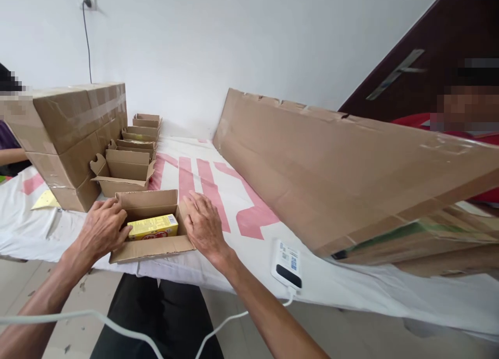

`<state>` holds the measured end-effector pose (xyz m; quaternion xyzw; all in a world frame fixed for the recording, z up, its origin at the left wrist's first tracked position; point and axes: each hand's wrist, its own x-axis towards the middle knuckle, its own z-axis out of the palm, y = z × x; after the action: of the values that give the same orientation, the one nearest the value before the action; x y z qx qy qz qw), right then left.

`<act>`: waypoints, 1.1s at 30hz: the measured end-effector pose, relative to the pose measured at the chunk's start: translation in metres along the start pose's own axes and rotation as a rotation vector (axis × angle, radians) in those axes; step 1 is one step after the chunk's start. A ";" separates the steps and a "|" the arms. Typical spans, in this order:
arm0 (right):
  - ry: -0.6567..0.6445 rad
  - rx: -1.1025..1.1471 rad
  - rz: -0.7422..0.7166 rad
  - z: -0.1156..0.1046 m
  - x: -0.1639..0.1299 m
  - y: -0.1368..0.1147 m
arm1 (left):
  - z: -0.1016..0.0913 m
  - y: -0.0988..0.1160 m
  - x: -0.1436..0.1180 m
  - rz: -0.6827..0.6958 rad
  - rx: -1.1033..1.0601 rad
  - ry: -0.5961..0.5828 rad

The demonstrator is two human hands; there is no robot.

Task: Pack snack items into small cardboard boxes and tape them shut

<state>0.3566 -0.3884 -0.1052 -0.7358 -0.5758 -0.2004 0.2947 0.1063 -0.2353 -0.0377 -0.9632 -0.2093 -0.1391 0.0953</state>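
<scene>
A small open cardboard box (150,229) sits at the near edge of a table covered in white cloth (249,255) printed with pink bars. Inside it lies one yellow packet (153,227), flat on its long side, filling most of the box's floor. The box's front flap hangs close to the table's edge, with little room before the drop.

The person's left hand (102,228) rests on the box's left wall, fingers curled over the rim and touching the packet's left end. The right hand (203,225) lies flat against the box's right wall, fingers spread and loose, gripping nothing. The packet lies between the two hands, held by neither.

Behind the box, a row of four more open, empty cartons (127,164) runs away toward the wall, one behind another. To their left stands a stack of two large sealed cartons (72,140), close beside the row.

To the right, the cloth is open for a stretch, then a long slab of flat cardboard (343,166) slants across the table. One white power bank (287,263) lies near the front edge, just right of the right forearm, its white cable trailing down off the table.
</scene>
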 end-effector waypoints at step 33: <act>-0.636 0.414 -0.089 -0.011 0.047 0.005 | 0.060 -0.035 -0.042 -0.275 -0.707 -0.047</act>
<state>0.3740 -0.3626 -0.0685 -0.6605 -0.6982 0.1457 0.2347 0.0682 -0.2057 -0.1028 -0.9025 -0.2780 -0.1921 -0.2671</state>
